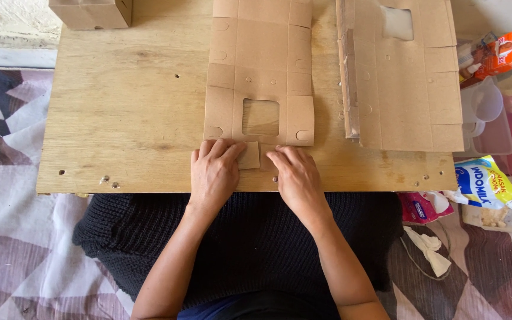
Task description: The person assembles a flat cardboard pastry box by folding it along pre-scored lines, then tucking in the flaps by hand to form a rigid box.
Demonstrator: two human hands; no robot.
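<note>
Cardboard lies flat in front of you: the box blank (260, 65) with its square window is spread open on the wooden board (131, 112), its near edge right at your hands. Your left hand (213, 172) is flat, fingers together, pressing down on the small bottom flap (249, 155). Your right hand (294, 175) rests just beside it, fingers curled slightly and pressed to the board at the blank's lower edge; whether its fingertips grip the flap or only hold it down is hard to tell from this angle.

Judging from how things lie, you are near the start of folding this piece. Only that bottom flap seems to be worked; the side panels, the top flaps and the scored lines all lie flat and uncreased, so nearly every fold is left.

To the right, a stack of more flat blanks (404, 77) waits on the board, touching nothing in your hands. One brown box (90, 12) that looks already folded sits at the far left corner. Plastic tubs (487, 118) and food packets (481, 181) crowd the floor past the board's right edge.
</note>
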